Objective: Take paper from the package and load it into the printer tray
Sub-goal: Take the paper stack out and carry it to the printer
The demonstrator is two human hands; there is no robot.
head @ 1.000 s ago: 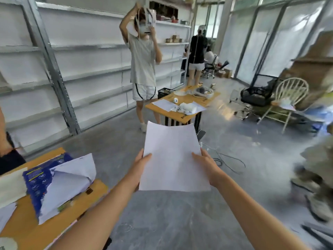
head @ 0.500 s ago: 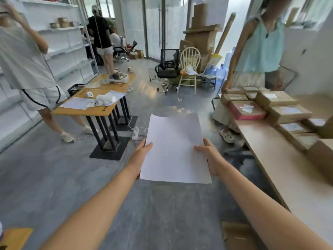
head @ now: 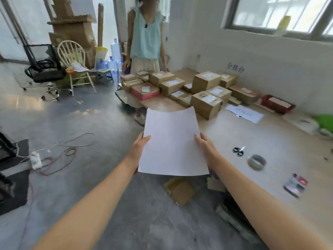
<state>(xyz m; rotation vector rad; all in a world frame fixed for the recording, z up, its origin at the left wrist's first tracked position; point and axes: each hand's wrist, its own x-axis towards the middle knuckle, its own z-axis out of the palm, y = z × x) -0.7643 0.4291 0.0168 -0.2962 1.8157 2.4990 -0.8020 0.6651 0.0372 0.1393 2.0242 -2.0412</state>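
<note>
I hold a stack of white paper (head: 172, 143) out in front of me, roughly flat, above the grey floor. My left hand (head: 139, 150) grips its left edge with the thumb on top. My right hand (head: 207, 150) grips the right edge the same way. The paper's far edge curls up slightly. Neither the paper package nor a printer is in view.
A long pale table (head: 270, 159) runs along the right wall, with several cardboard boxes (head: 205, 103), scissors (head: 238, 151) and a tape roll (head: 256, 161). A person in a light top (head: 146, 37) stands at its far end. Cables (head: 59, 156) and a small box (head: 179, 191) lie on the floor.
My view has swung to the right, from the shelves and orange table with the paper package to the long table with boxes. Both hands keep the same grip on the paper.
</note>
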